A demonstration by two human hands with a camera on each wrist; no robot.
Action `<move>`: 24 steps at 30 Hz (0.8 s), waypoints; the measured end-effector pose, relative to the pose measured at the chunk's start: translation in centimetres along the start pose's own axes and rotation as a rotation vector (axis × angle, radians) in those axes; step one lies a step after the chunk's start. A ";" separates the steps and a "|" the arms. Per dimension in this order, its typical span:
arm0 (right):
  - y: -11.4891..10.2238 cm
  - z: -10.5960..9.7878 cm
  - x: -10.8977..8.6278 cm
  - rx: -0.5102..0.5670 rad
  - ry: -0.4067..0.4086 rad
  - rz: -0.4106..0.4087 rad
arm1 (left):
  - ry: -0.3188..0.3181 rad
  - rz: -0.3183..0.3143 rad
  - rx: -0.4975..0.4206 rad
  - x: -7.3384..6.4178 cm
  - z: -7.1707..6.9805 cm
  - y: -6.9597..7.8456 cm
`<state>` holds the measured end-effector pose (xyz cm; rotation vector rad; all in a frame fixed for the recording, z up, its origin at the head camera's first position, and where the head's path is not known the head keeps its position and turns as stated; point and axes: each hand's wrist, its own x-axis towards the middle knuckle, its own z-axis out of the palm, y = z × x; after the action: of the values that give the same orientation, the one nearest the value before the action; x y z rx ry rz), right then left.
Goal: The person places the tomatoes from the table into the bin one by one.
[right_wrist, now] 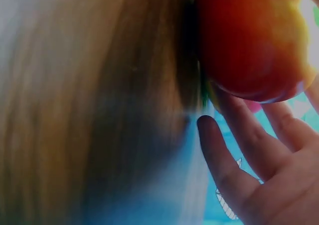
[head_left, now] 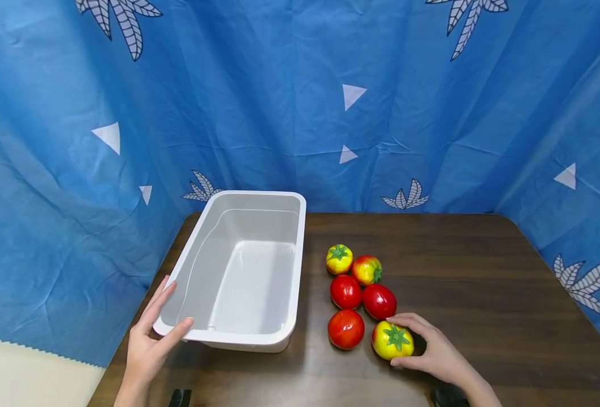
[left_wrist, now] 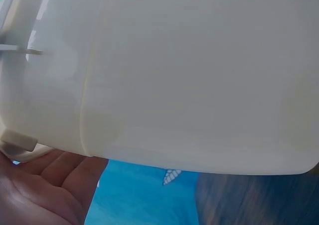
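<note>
A white plastic bin (head_left: 251,288) stands on the left of the table. At its near left corner, my left hand (head_left: 149,345) holds the rim, thumb over the near edge and fingers along the left side. The left wrist view shows the outer wall (left_wrist: 199,85) of the bin close up, with part of the palm below it. On the right, my right hand (head_left: 437,350) grips a yellow and red tomato (head_left: 388,339) with a green leafy top between thumb and fingers. Its rounded reddish side (right_wrist: 249,41) fills the upper right of the right wrist view.
Left of the held tomato lies a red tomato (head_left: 346,329). Two more dark red ones (head_left: 345,291) sit behind, then a yellow one (head_left: 339,259) and a red-yellow one (head_left: 367,269). The brown wooden table (head_left: 457,271) meets a blue patterned cloth (head_left: 300,113) behind and at the sides.
</note>
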<state>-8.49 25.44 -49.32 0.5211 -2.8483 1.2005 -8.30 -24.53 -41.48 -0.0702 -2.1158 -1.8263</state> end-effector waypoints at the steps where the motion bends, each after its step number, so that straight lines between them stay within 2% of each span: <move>1: 0.0 0.0 0.0 0.000 0.000 0.009 | 0.002 -0.002 -0.001 0.0 0.0 0.0; 8: -0.1 -0.1 0.1 0.011 -0.024 0.050 | 0.014 0.019 -0.037 -0.1 0.3 0.0; 16: -0.7 -1.3 0.5 0.053 -0.082 0.003 | 0.029 -0.008 -0.024 0.1 0.3 -0.1; 24: -1.8 -2.8 1.7 0.060 -0.035 -0.029 | 0.030 -0.009 -0.031 -0.1 0.4 -0.2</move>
<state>-9.84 25.69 -45.87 0.5892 -2.8308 1.2877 -8.33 -24.20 -41.76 -0.0400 -2.0704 -1.8544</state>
